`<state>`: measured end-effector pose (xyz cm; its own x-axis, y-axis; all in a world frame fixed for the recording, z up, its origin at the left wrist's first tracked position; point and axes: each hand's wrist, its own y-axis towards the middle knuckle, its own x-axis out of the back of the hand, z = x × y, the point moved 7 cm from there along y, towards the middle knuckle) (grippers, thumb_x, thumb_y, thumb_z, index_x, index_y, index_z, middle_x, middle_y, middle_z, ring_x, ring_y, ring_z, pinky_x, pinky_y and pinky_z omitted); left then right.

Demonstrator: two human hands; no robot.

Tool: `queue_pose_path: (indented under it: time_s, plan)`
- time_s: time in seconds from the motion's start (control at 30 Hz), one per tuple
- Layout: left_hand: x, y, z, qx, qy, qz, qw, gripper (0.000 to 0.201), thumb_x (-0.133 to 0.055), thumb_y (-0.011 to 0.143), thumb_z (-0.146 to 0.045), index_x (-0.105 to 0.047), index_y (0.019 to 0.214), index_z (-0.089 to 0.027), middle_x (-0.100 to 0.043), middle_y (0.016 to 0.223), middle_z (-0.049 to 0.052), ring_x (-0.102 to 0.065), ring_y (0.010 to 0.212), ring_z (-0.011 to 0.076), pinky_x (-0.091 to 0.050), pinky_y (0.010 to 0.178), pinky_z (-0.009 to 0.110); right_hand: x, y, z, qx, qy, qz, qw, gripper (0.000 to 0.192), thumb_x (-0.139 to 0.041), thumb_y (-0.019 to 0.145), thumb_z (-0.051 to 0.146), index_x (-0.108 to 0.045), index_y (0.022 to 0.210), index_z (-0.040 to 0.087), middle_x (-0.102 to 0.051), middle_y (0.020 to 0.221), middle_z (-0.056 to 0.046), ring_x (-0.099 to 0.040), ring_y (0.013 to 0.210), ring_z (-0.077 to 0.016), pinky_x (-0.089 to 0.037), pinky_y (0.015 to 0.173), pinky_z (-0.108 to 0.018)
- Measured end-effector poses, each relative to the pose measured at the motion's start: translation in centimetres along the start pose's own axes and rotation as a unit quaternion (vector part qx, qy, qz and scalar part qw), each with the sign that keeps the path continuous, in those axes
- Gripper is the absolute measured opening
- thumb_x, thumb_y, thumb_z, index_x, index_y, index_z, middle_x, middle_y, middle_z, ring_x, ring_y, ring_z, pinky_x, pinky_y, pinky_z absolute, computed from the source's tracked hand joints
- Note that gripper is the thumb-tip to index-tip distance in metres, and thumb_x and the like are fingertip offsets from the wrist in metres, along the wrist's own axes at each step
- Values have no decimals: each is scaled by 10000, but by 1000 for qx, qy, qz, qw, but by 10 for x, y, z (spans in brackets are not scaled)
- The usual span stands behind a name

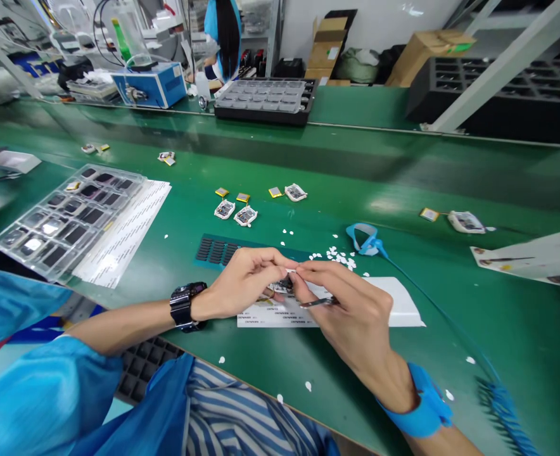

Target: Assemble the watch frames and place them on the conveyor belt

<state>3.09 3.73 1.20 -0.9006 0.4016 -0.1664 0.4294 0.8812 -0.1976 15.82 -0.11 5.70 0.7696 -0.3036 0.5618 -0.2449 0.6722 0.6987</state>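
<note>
Both hands [303, 285] pinch small part [284, 286], near table edge [261, 389].

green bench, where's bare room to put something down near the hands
Bare green lies right of the white sheet, out past the blue cord, and along the far strip between the small parts and the black tray. It is crowded around both hands, the white scraps and the clear tray.
</note>
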Motion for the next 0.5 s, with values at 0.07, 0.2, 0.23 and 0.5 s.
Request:
queue_pose_path:
  time_s: [0.07, 0.2, 0.23, 0.5]
  plan:
    - [-1, -2, 2, 6, 9, 4, 1000, 179, -602, 798, -264, -718, 861, -144, -725, 867, 36, -678, 751, 127, -604, 634, 236, -1, -2, 1, 18, -25, 13, 999, 152, -635, 895, 68, -704, 857, 198, -778, 869, -70, -737, 692, -170, -598, 598, -265]
    - [-1, -2, 0, -30, 75, 22, 996, 215, -594, 836, -224, -718, 981, -123, -743, 880, 55, -684, 731, 122, -589, 681, 238, -2, -5, 0, 34, -67, 8, 997, 187, -613, 919, 85, -724, 874, 228, -792, 916, -44, -749, 706, -163, -570, 550, -247]
    - [-1, -1, -2, -51, 104, 25, 993, 240, -604, 847, -226, -711, 1035, -123, -752, 924, 67, -695, 771, 134, -587, 706, 245, -1, -5, -4, 23, -61, 5, 998, 181, -612, 930, 110, -735, 897, 239, -794, 929, -42, -755, 742, -173, -588, 590, -262]
    - [22, 3, -34, -241, 452, -96, 853, 259, -451, 967, -163, -682, 1083, -185, -733, 1115, 85, -661, 1061, 200, -505, 961, 345, -3, -5, -71, -250, 174, 93, 948, 835, -162, 973, 728, -688, 554, 234, -717, 707, -80, -696, 639, -180, -558, 516, -291]
